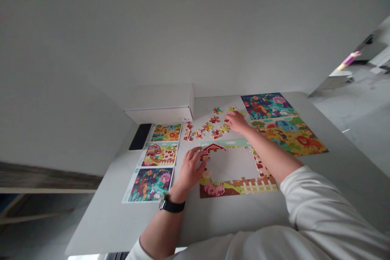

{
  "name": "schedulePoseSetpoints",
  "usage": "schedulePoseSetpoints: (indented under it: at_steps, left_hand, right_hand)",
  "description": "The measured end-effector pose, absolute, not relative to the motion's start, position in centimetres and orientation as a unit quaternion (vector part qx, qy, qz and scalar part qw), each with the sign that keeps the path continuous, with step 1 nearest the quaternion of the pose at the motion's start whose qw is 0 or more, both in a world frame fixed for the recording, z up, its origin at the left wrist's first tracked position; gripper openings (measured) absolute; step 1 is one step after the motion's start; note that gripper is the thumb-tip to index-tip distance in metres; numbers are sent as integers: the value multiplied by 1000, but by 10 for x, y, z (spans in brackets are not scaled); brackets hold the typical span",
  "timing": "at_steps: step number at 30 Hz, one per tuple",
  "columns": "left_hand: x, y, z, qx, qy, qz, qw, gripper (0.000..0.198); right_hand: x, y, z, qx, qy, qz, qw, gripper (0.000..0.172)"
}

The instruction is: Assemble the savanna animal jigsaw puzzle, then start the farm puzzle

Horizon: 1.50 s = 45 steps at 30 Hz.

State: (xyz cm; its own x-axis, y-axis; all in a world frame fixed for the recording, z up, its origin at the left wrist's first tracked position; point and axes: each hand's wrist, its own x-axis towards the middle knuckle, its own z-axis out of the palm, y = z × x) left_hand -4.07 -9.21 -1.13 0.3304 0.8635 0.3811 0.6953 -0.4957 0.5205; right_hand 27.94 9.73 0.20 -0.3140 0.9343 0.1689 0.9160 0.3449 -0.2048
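A jigsaw puzzle with a farm picture [237, 187] lies on the table, its border joined around a bare middle. My left hand [191, 167], with a black watch on the wrist, rests at the puzzle's left edge, thumb and fingers apart. Beside its fingertips is a small red-and-purple piece [207, 157] at the inner border. Above the puzzle, my right hand [237, 122] reaches among loose puzzle pieces [208, 126]. Its fingers are bent and close together around a small reddish piece, partly hidden by the fingertips.
Left on the table [100, 215] are a sheet with three printed pictures [160, 154] and a dark phone-like slab [140, 137]. A white box [160, 101] stands behind them against the wall. Two assembled puzzles, a night scene [268, 105] and a savanna scene [289, 136], lie at right.
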Motion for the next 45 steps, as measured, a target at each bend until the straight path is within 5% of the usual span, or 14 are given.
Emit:
schedulePoseSetpoints:
  at_steps: [6, 17, 34, 45]
  left_hand:
    - [-38, -91, -10, 797, 476, 343, 141, 31]
    - [-17, -78, 27, 813, 465, 329, 115, 33]
    - [45, -9, 9, 827, 545, 106, 84, 47]
    - [39, 60, 24, 823, 564, 0, 71, 41]
  right_hand:
    - [314, 69, -5, -609, -779, 15, 152, 43]
    - [327, 42, -2, -626, -770, 36, 120, 60]
    - [370, -12, -6, -651, -748, 43, 122, 44]
    - [377, -39, 9, -577, -774, 12, 260, 45]
